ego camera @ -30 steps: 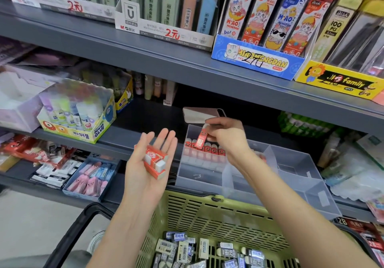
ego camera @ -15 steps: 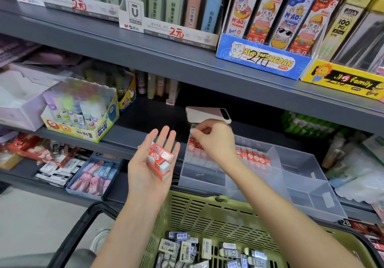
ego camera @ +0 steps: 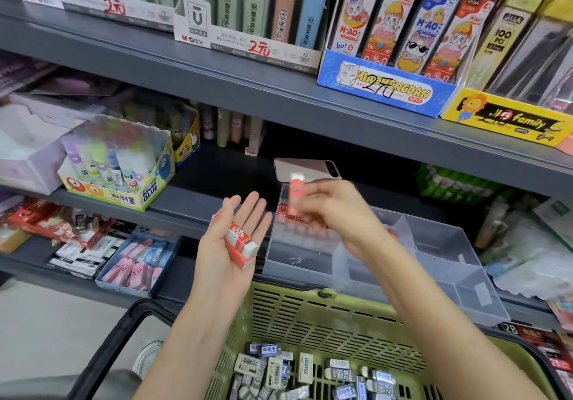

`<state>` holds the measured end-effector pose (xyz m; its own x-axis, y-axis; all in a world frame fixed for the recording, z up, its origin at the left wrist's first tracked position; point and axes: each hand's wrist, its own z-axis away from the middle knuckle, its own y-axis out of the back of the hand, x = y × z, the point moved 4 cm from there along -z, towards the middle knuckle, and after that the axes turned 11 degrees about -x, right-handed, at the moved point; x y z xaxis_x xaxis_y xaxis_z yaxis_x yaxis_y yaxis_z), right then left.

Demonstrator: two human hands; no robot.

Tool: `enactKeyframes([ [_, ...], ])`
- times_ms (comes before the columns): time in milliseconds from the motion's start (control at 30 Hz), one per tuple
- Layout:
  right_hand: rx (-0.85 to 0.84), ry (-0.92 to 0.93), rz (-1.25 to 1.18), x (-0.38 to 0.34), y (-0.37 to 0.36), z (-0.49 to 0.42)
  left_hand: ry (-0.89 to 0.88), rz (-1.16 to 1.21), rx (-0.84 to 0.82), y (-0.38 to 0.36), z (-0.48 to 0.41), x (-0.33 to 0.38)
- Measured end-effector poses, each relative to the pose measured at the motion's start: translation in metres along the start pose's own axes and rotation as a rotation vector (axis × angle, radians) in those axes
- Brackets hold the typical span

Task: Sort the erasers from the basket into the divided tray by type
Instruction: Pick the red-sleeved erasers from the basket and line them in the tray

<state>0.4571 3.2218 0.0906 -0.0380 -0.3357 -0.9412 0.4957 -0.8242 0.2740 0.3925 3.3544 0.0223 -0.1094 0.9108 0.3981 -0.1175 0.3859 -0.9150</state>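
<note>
My left hand (ego camera: 231,238) lies palm up with straight fingers and carries a small stack of red-and-white erasers (ego camera: 241,241). My right hand (ego camera: 330,206), blurred by motion, pinches one red eraser (ego camera: 296,190) upright above the back left compartment of the clear divided tray (ego camera: 440,244). A row of red erasers (ego camera: 291,213) stands in that compartment. Below, the green basket (ego camera: 310,313) holds several grey, white and dark sleeved erasers (ego camera: 304,371).
The tray sits on a grey shelf (ego camera: 186,204) under another shelf of pencil-lead boxes. A phone (ego camera: 305,168) lies behind the tray. A glue-stick box (ego camera: 121,179) stands to the left, and a blue box of pink erasers (ego camera: 136,263) sits lower left. The basket's black handle (ego camera: 111,340) curves left.
My right hand has lifted from the row in the tray and now holds a red eraser upright above it. My left hand with its stack has hardly moved.
</note>
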Motion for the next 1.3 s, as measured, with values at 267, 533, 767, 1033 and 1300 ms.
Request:
enactKeyframes([
  [267,0.059,-0.232,0.171,0.025,0.019,-0.027,0.027,0.080,0.265,0.015,0.000,-0.002],
  [533,-0.014,-0.307,0.534,0.030,0.011,-0.048,0.023,0.012,0.126,0.010,-0.002,-0.003],
  [767,0.080,-0.180,0.885,0.017,0.011,-0.039,-0.046,-0.072,0.037,0.004,-0.002,-0.001],
  [1033,-0.130,0.089,0.310,0.000,-0.037,0.019,-0.102,-0.157,-0.051,-0.004,0.001,-0.001],
  [1300,-0.047,0.053,-0.438,0.025,-0.023,0.036,-0.074,-0.352,-0.320,-0.021,0.009,-0.006],
])
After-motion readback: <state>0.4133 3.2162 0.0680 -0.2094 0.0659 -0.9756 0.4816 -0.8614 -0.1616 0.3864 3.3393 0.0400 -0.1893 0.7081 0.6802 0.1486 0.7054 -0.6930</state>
